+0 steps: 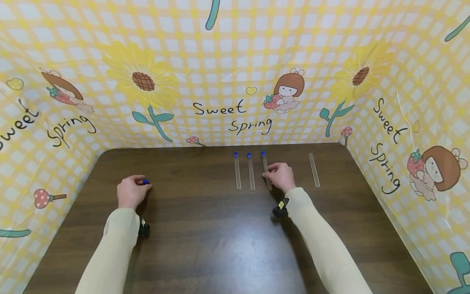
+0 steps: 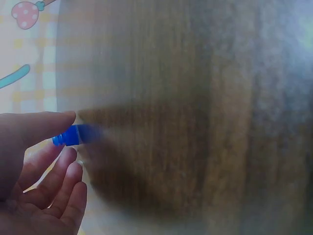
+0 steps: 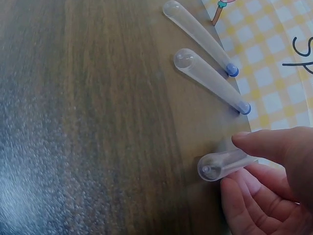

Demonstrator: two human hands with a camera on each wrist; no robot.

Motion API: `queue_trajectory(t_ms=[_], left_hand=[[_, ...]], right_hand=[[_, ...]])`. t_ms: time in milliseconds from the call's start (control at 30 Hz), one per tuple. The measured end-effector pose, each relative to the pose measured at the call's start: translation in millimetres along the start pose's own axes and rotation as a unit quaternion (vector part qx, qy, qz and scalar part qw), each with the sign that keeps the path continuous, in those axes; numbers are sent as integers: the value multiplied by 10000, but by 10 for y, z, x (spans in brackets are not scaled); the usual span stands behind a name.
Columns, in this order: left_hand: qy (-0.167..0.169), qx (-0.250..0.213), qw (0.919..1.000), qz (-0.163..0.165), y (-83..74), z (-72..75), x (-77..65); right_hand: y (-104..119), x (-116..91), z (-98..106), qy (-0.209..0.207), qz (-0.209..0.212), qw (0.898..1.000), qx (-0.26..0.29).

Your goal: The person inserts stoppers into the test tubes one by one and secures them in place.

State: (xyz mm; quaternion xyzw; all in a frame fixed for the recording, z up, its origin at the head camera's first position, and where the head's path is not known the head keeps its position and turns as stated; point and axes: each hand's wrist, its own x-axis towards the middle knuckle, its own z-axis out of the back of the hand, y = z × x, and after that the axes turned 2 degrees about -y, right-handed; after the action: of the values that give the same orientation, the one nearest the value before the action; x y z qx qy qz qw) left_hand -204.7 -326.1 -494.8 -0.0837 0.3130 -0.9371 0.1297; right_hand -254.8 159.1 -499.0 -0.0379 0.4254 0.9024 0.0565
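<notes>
My left hand (image 1: 131,192) is at the left of the table, a small blue cap (image 2: 68,135) pinched between thumb and forefinger. In the left wrist view the cap lies sideways, its ridged end toward the palm. Over at the right of centre, my right hand (image 1: 280,176) holds a clear test tube (image 3: 220,165) topped by a blue cap (image 1: 263,154). Thumb and fingers grip it partway along, and its rounded end points toward the near side. To its left lie two more blue-capped test tubes (image 1: 251,173) (image 1: 237,173), side by side.
An uncapped clear test tube (image 1: 314,170) lies right of my right hand. The brown wooden table (image 1: 205,228) is bordered at the back and sides by a yellow checked cloth (image 1: 205,73). Light glares off the middle of the tabletop.
</notes>
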Motion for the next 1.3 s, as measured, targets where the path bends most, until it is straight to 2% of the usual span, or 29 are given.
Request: queue_trajectory(t_ms=[300,600,1167,1300], left_hand=[[39,49,9999,104,-28,-4,5],[-76,219,9997,94,-18,-28,15],[-270,34,9995,139,-10,-31,5],[-332,9,9994,34,-20,-36,0]], right_hand=[[-17,0,-20,-63,83,9999,-69],[-2,-16,-23,-79,68,9999,-80],[-11,-34,-35,-242,66,9997,-57],[-28,-31,-39,-284,80,9996,-9]])
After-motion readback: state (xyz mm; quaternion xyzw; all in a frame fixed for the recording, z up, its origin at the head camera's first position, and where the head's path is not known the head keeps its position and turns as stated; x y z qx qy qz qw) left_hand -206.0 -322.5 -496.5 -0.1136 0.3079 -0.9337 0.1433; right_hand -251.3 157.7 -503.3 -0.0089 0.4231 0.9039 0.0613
